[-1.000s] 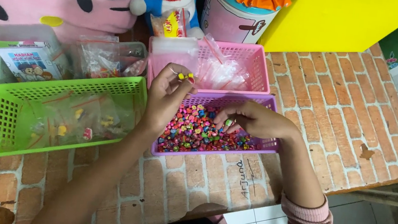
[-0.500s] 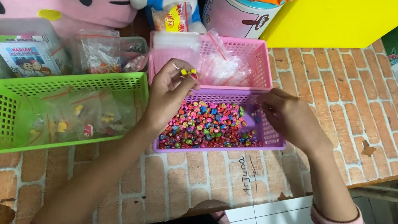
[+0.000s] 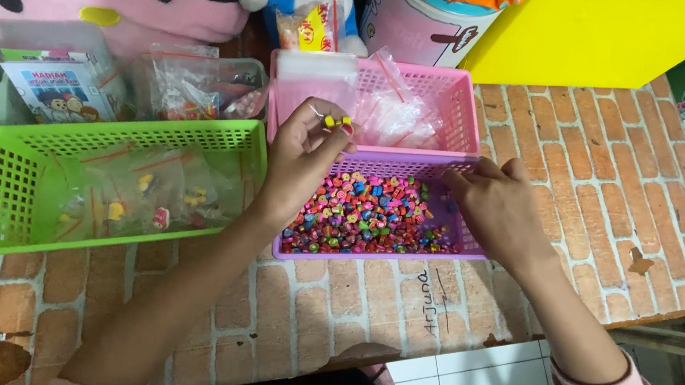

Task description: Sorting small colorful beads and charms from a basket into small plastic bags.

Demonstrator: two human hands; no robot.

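Beads fill the purple basket on the worktop. Left hand fingers pinch a few yellow ones above it; right hand fingers press into the pile, seemingly picking. Sorting looks underway; gathering more calls for delicate fingertip pinches.
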